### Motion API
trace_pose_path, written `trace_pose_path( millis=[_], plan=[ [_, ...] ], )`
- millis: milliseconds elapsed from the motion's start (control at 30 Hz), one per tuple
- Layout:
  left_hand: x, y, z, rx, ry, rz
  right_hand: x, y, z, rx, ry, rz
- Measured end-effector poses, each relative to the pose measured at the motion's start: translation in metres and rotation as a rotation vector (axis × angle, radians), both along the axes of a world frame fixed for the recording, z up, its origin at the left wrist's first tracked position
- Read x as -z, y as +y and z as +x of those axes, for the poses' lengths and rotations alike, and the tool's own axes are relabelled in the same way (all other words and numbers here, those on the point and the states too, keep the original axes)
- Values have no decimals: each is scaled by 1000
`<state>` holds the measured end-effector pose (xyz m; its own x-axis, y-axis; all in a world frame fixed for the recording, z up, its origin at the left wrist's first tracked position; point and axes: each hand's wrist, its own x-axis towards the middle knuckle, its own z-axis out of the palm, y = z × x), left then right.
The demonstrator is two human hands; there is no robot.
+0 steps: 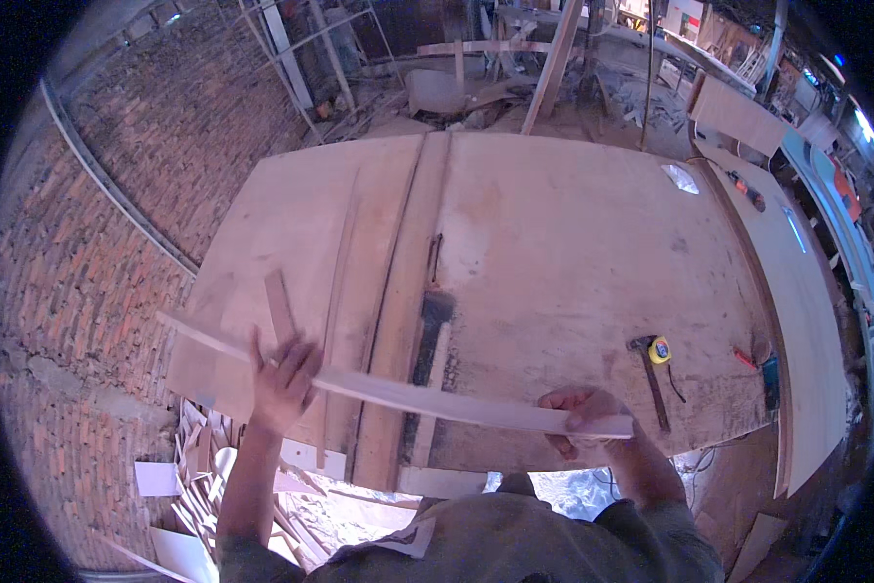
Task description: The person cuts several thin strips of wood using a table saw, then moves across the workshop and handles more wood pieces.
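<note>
A long pale wooden strip (427, 398) lies crosswise over the panels. My left hand (283, 384) has its fingers over the strip toward its left part, slightly blurred. A shorter wooden piece (278, 296) extends upward from behind that hand; whether I hold it too is unclear. My right hand (578, 418) grips the strip near its right end, thumb on top. Beyond that hand, a hammer (651, 369) and a yellow tape measure (660, 350) rest on the large plywood work surface (593, 233).
A brick wall (87, 321) runs along the left. Offcuts (204, 457) are piled below the table's left edge. Another board (797, 340) with a power tool (746, 191) near its far end borders the right side. Timber posts (552, 68) and clutter stand behind.
</note>
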<state>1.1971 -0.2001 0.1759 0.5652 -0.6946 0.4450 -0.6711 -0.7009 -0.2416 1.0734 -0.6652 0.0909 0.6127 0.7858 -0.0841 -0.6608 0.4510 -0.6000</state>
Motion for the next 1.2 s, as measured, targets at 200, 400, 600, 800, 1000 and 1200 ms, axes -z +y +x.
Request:
trace_pose_path(
  millis=[200, 400, 600, 800, 1000, 1200],
  plan=[
    [34, -22, -124, -194, 468, -335, 86, 4, 27, 119, -83, 5],
    [111, -64, -210, -643, 1601, -881, 88, 162, -20, 187, 24, -307],
    [160, -68, -254, -735, 1809, -1255, 144, 216, -19, 310, 231, -544],
    [214, -11, -335, -795, 1801, -1271, 186, 226, 29, 397, 244, -686],
    [288, 77, -448, -790, 1630, -708, 170, 248, 30, 340, -12, -711],
    [276, 37, -419, -760, 1424, -684, 187, 238, 49, 181, -228, -986]
  ],
)
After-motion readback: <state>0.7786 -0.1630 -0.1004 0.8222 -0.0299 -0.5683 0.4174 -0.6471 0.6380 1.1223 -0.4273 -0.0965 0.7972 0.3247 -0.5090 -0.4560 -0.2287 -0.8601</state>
